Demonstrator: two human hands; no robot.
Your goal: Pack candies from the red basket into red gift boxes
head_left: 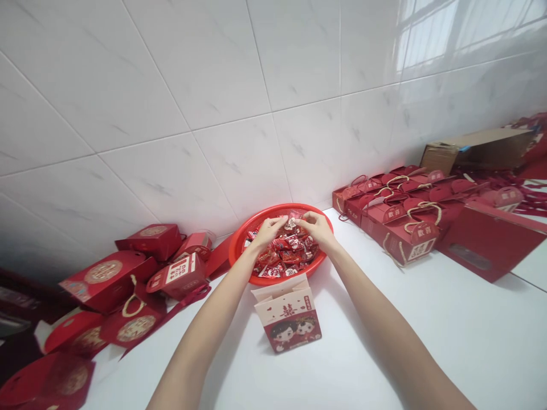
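A red plastic basket (236,250) full of wrapped candies (280,257) sits against the wall. Over its far half, my left hand (270,229) and my right hand (317,228) come close together, fingers bent and pinched. Between their fingertips is a small red-and-white wrapped candy (291,223), which both hands appear to grip; the fingers partly cover it. Just in front of the basket, between my forearms, stands a small paper gift box (290,324) printed with two cartoon figures. Its top flaps are up, and neither hand touches it.
Several red gift boxes (109,273) are heaped on the left. More red boxes with rope handles (399,228) stand in rows on the right, near a larger red box (491,242) and a cardboard carton (440,156). A tiled wall (231,148) rises behind the white table (342,364).
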